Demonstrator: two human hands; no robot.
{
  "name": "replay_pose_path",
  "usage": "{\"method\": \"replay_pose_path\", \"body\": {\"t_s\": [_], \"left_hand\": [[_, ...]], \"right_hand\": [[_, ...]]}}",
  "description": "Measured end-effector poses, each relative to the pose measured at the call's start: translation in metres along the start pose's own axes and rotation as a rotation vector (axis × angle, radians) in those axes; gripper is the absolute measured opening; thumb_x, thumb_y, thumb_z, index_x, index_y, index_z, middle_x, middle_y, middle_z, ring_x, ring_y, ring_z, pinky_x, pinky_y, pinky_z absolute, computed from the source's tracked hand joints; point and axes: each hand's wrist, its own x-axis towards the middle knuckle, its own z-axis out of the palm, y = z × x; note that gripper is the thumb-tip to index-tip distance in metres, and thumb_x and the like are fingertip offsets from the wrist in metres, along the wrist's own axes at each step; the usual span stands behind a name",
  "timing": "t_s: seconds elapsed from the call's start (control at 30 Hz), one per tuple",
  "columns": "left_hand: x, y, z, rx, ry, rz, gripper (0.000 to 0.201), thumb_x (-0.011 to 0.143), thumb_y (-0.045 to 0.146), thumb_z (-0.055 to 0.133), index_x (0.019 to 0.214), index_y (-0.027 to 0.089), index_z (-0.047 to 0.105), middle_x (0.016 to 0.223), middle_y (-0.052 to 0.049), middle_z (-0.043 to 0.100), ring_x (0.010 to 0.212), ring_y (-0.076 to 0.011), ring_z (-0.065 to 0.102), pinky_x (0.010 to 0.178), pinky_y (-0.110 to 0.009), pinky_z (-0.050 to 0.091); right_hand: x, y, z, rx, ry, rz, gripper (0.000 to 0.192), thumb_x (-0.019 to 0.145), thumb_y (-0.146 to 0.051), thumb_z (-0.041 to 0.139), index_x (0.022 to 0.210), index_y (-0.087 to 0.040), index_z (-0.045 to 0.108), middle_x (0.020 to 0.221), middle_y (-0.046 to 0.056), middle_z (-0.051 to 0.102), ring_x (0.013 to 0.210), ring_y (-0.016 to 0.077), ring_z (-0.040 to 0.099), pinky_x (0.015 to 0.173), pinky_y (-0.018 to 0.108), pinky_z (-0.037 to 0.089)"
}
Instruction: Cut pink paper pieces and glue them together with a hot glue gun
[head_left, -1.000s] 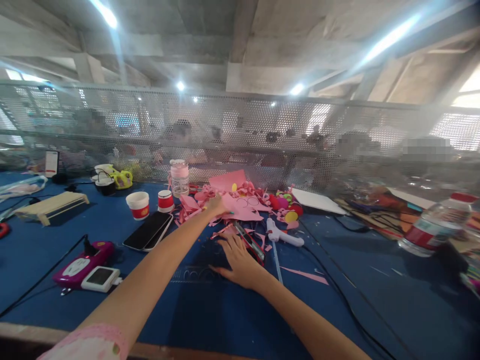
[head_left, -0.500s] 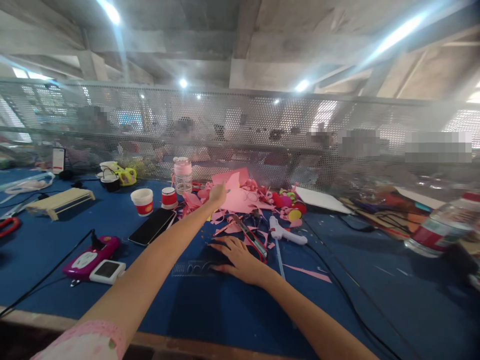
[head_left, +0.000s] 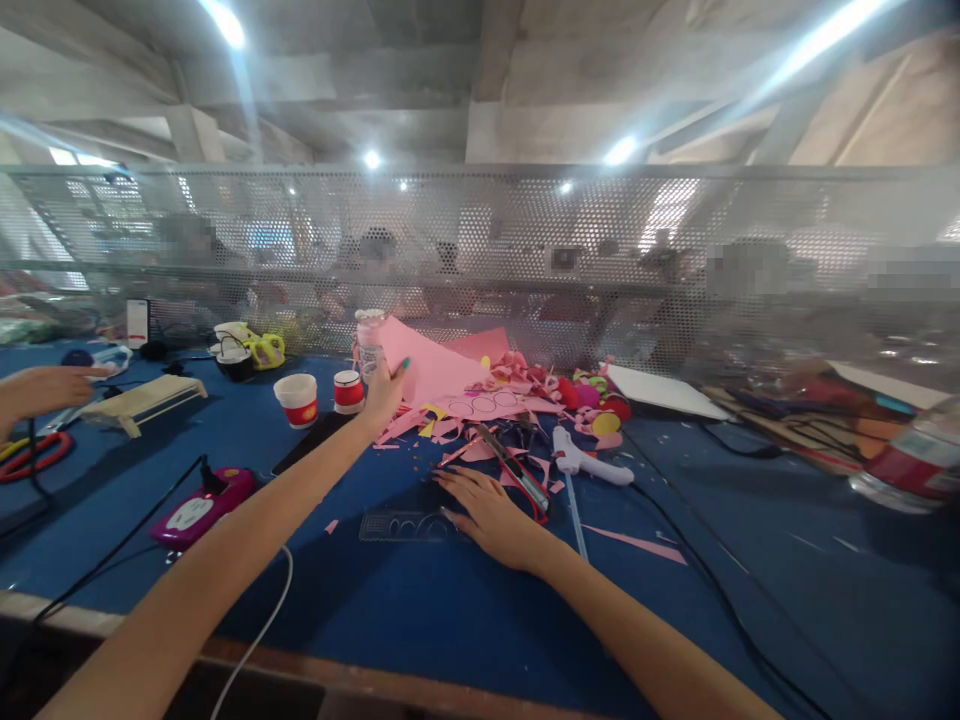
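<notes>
My left hand (head_left: 386, 393) grips a pink sheet of paper (head_left: 431, 362) by its left edge, lifting it over a heap of pink paper scraps (head_left: 517, 372). Another pink sheet with drawn circles (head_left: 484, 404) lies on the heap beneath. My right hand (head_left: 484, 512) rests palm down on the blue table, fingers spread and holding nothing. Just left of its fingertips lies a clear stencil ruler (head_left: 397, 526). Beyond that hand are a utility knife (head_left: 517, 470) and a white glue gun (head_left: 589, 460) with a glue stick in it.
Two paper cups (head_left: 298, 402), a dark phone (head_left: 309, 443) and a purple power socket (head_left: 202, 508) stand to the left. Another person's hand (head_left: 52, 392) is at the far left near red-handled scissors (head_left: 45, 457). A bottle (head_left: 911, 455) stands right; a perforated metal screen (head_left: 480, 230) closes the back.
My left hand has drawn back leftward from the heap, raising the pink sheet. Another person's hand has appeared at the left, and the white charger has left the purple socket.
</notes>
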Motion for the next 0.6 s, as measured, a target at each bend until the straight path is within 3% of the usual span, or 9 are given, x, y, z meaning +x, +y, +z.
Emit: {"method": "replay_pose_path", "body": {"t_s": [0.1, 0.2, 0.3, 0.37, 0.43, 0.5, 0.6], "left_hand": [[-0.047, -0.01, 0.012, -0.149, -0.233, 0.012, 0.038, 0.087, 0.045, 0.048, 0.104, 0.012, 0.057, 0.093, -0.009, 0.068, 0.086, -0.0198, 0.064, 0.071, -0.028, 0.051], [-0.082, -0.023, 0.02, -0.22, -0.395, 0.002, 0.05, 0.081, 0.06, 0.048, 0.092, 0.013, 0.06, 0.08, -0.006, 0.068, 0.072, -0.0179, 0.063, 0.062, -0.028, 0.05], [-0.096, -0.037, 0.021, -0.209, -0.448, -0.012, 0.053, 0.079, 0.064, 0.047, 0.091, 0.014, 0.06, 0.083, -0.007, 0.067, 0.075, -0.0186, 0.062, 0.064, -0.028, 0.049], [-0.099, -0.043, 0.02, -0.157, -0.445, -0.008, 0.05, 0.08, 0.061, 0.047, 0.091, 0.014, 0.058, 0.088, -0.007, 0.066, 0.08, -0.0193, 0.061, 0.066, -0.028, 0.047], [-0.099, -0.045, 0.02, -0.087, -0.443, 0.015, 0.043, 0.083, 0.057, 0.045, 0.085, 0.016, 0.057, 0.085, -0.005, 0.065, 0.079, -0.0186, 0.058, 0.066, -0.028, 0.045], [-0.101, -0.044, 0.02, -0.006, -0.464, 0.056, 0.039, 0.086, 0.053, 0.042, 0.073, 0.018, 0.054, 0.072, -0.002, 0.06, 0.071, -0.0169, 0.055, 0.064, -0.027, 0.042], [-0.105, -0.039, 0.018, 0.132, -0.519, 0.129, 0.035, 0.087, 0.045, 0.044, 0.062, 0.02, 0.049, 0.059, 0.001, 0.053, 0.062, -0.0167, 0.053, 0.062, -0.028, 0.039]], "right_hand": [[-0.001, 0.006, -0.004, -0.027, 0.116, -0.041, 0.035, 0.092, -0.025, 0.038, 0.121, -0.017, 0.054, 0.123, 0.01, 0.059, 0.12, 0.0214, 0.047, 0.101, 0.042, 0.038], [-0.006, 0.013, -0.014, -0.082, 0.439, 0.049, 0.028, 0.087, -0.025, 0.039, 0.105, -0.015, 0.058, 0.103, 0.015, 0.064, 0.102, 0.0258, 0.057, 0.092, 0.046, 0.043], [-0.012, 0.022, -0.027, -0.055, 0.761, 0.19, 0.019, 0.086, -0.027, 0.041, 0.095, -0.017, 0.054, 0.092, 0.013, 0.061, 0.09, 0.0246, 0.058, 0.084, 0.044, 0.046], [-0.012, 0.032, -0.035, -0.001, 0.909, 0.315, 0.015, 0.086, -0.029, 0.042, 0.095, -0.019, 0.05, 0.092, 0.011, 0.059, 0.084, 0.0221, 0.058, 0.079, 0.04, 0.047], [-0.006, 0.045, -0.04, 0.024, 0.923, 0.402, 0.013, 0.085, -0.029, 0.045, 0.093, -0.019, 0.048, 0.09, 0.009, 0.058, 0.084, 0.0215, 0.057, 0.075, 0.038, 0.048], [0.007, 0.06, -0.043, -0.042, 0.821, 0.4, 0.011, 0.083, -0.026, 0.046, 0.091, -0.019, 0.047, 0.091, 0.009, 0.057, 0.088, 0.0223, 0.055, 0.078, 0.038, 0.047], [0.038, 0.084, -0.046, -0.279, 0.508, 0.417, 0.014, 0.083, -0.019, 0.044, 0.096, -0.017, 0.046, 0.098, 0.012, 0.057, 0.097, 0.023, 0.052, 0.088, 0.04, 0.041]]}}
